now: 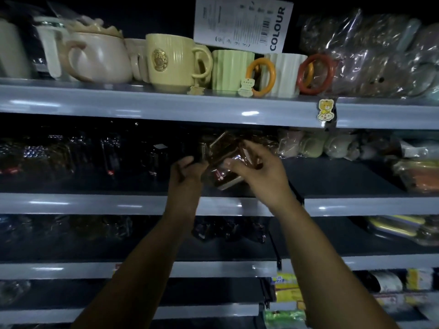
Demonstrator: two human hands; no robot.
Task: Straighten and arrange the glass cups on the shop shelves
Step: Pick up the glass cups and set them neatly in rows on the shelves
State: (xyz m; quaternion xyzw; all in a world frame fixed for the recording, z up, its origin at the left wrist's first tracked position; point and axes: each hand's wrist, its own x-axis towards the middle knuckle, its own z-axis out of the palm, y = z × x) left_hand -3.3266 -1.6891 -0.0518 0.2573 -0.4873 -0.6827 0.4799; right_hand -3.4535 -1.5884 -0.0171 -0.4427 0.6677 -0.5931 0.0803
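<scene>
Mid-straightening: plastic-wrapped amber glass cup (223, 160) tilted at frame centre above the second shelf (95, 203), right hand (259, 176) grip clasping it, left hand (187, 172) curled at its left side, hold unclear; next likely uprighting, then seating beside dark glasses (107, 153) left of centre.

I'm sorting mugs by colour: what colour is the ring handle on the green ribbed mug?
The ring handle is orange, seen in the head view.
</scene>
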